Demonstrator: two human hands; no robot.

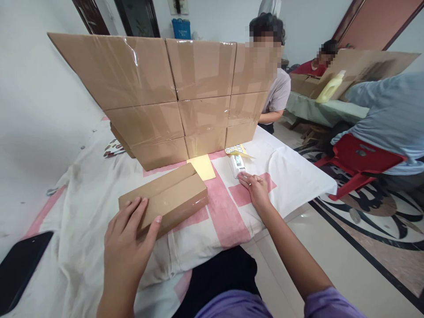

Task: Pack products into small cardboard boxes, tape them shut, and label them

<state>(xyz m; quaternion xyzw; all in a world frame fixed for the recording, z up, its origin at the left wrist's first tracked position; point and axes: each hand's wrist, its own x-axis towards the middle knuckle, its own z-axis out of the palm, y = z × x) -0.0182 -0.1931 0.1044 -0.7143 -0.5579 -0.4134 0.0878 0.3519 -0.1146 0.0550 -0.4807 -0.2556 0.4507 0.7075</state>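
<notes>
Left hand (127,238) on a cardboard box (162,192), right hand (253,185) at a small white gadget (236,164).
We have the left spread, fingers on the box top, thumb at its near long edge; right fingertips bunched at the gadget's near end, can't tell if they grip it. Both items lie on our cloth-covered table (232,221), gadget right of the box. Yellow paper (202,167) sits between them, just behind; patterned sheet (236,150) right behind the gadget. Beyond, we see a wall of taped cartons (185,97), a person (278,92) behind its right end. Phone (23,269) far left.
</notes>
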